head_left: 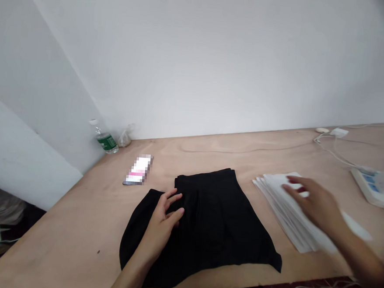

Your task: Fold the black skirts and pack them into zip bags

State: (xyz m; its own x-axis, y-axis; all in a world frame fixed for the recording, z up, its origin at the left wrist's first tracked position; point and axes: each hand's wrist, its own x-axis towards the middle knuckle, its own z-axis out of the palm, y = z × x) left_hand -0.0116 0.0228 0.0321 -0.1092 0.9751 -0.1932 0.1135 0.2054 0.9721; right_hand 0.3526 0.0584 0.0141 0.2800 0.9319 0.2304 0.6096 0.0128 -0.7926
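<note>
A black garment (pixel 222 225) of smooth cloth, partly folded, lies on the wooden table; its exact kind is hard to tell. On its left part rests my left hand (pixel 166 212), fingers apart and slightly bent, gripping nothing that I can see. To the right of the garment is a fanned stack of thin white sheets or flat bags (pixel 282 207). My right hand (pixel 316 201) is over this stack, slightly blurred, with thumb and forefinger apart and white showing between them. Whether its fingertips touch the top sheet, I cannot tell.
A phone (pixel 138 169) lies behind the garment on the left. Farther back stand a water bottle (pixel 107 142) with a green label and a small plastic bag (pixel 125 137). A power strip (pixel 369 187) with white cables (pixel 336 154) is at the right. A wall (pixel 217 67) bounds the table (pixel 85 215).
</note>
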